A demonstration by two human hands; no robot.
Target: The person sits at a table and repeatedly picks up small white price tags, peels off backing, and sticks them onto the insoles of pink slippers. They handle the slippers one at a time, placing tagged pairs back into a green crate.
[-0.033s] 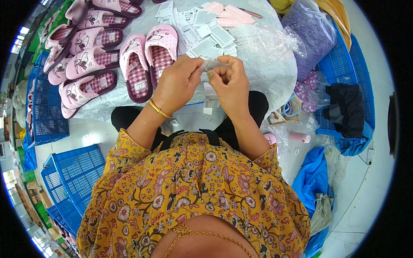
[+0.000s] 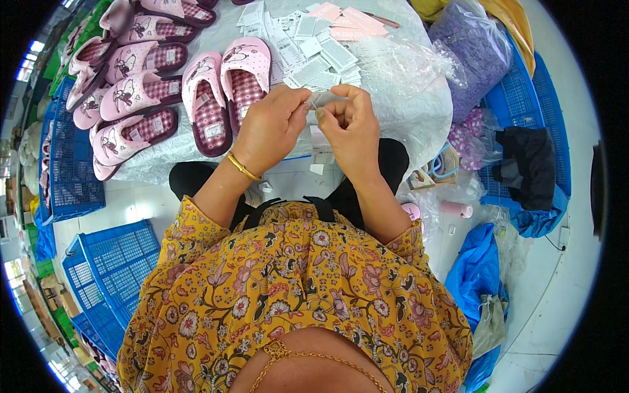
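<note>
My left hand (image 2: 272,128), with a gold bangle on its wrist, and my right hand (image 2: 350,128) meet fingertip to fingertip above the edge of a white-covered table (image 2: 419,124). Both pinch a small pale tag (image 2: 314,105) between thumb and forefinger; it is too small to make out in detail. Just beyond my left hand lies a pair of pink slippers (image 2: 226,92) with checked insoles. A loose pile of white paper tags (image 2: 314,46) lies beyond both hands.
More pink slippers (image 2: 128,92) lie in rows at the table's left. Crumpled clear plastic (image 2: 400,65) and a purple bag (image 2: 475,46) sit at the right. Blue crates (image 2: 111,262) stand on the floor at my left, another (image 2: 547,98) holding black cloth at the right.
</note>
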